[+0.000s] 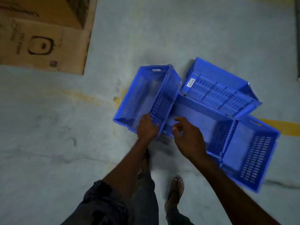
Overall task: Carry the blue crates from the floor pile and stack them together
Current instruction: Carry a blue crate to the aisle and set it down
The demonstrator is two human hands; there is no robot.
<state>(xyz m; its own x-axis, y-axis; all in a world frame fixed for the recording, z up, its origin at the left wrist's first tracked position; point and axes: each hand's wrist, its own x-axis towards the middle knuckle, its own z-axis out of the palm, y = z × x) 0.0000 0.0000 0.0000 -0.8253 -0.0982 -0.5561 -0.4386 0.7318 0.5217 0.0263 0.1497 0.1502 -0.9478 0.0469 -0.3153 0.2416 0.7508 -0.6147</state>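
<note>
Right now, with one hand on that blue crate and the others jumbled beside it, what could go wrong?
The left hand grips only the near corner of the left crate, while the right hand hovers open, so a one-handed lift might tilt or slip. That crate touches the middle crate, where the tipped crate leans; pulling could shift the pile. The sandalled foot stands close below, exposed to a dropped crate.

Left grip [146, 127] closed on a rim corner; right grip [186, 135] loosely curled, hovering free.
</note>
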